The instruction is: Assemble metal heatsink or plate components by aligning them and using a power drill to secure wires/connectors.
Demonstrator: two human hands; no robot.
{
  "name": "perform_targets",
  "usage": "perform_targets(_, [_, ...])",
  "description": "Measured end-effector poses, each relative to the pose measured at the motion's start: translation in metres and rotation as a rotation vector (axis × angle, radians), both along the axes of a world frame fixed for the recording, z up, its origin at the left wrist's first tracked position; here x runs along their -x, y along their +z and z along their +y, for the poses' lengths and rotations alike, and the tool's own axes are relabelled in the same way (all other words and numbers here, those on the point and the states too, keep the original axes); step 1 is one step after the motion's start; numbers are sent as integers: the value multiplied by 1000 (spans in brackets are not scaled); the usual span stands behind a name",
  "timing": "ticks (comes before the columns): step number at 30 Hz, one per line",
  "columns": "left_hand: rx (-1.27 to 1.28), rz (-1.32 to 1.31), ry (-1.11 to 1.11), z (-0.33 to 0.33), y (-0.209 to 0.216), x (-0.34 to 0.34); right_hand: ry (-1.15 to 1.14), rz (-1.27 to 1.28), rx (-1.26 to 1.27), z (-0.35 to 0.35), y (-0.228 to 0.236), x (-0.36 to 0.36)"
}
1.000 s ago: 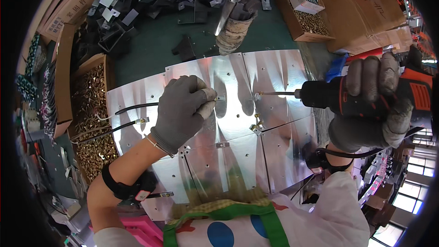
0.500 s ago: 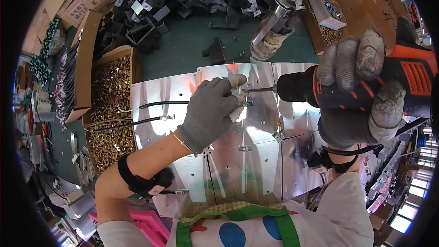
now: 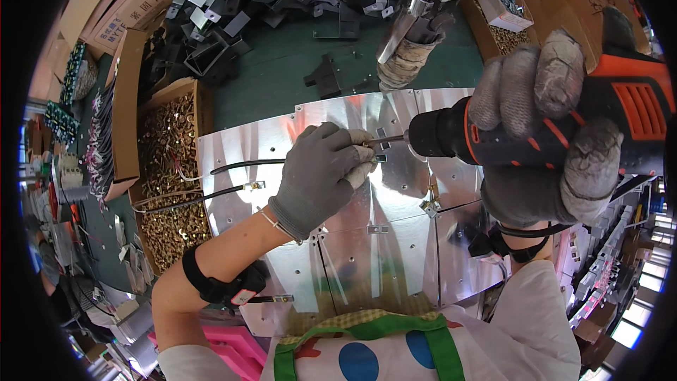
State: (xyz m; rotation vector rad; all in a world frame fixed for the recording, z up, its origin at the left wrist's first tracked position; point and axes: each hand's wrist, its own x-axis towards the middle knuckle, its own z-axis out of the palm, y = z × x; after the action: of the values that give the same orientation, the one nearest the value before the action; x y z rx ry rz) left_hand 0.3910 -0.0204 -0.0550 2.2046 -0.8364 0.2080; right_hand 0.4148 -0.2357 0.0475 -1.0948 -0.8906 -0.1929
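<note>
Bare metal sheet (image 3: 395, 254) lies open toward the person's body, with only small brackets on it. The left hand (image 3: 321, 173) and the drill (image 3: 493, 137) crowd its middle. Two black cables (image 3: 211, 183) cross its left edge; a box of brass parts (image 3: 166, 169) blocks that side, and scrap metal pieces (image 3: 233, 7) fill the far surface.

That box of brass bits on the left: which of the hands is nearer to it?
Left. The left hand rests on the metal sheet beside the box; the right hand grips the drill farther away.
</note>
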Motion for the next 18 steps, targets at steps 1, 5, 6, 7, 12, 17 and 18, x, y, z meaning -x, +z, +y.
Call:
perform_targets(1, [2,-9,3,0,0,0,3,6,-10,0,0,1])
perform_targets(5, [6,-35,-10,0,-1,-2,12,33,-42,0,0,-1])
perform_targets(6, [11,-43,-16,0,-1,-2,10,23,-38,0,0,-2])
perform_targets(7, [16,-54,-13,0,-1,-2,12,27,-33,1,-1,-3])
perform_targets(12, [1,-59,-28,1,-1,-2,6,52,-6,0,-2,-5])
perform_targets(17, [38,-45,10,-1,-1,-1,19,66,53,-4,7,-6])
perform_targets(18, [56,-20,43,-2,-1,0,25,57,75,-6,11,-4])
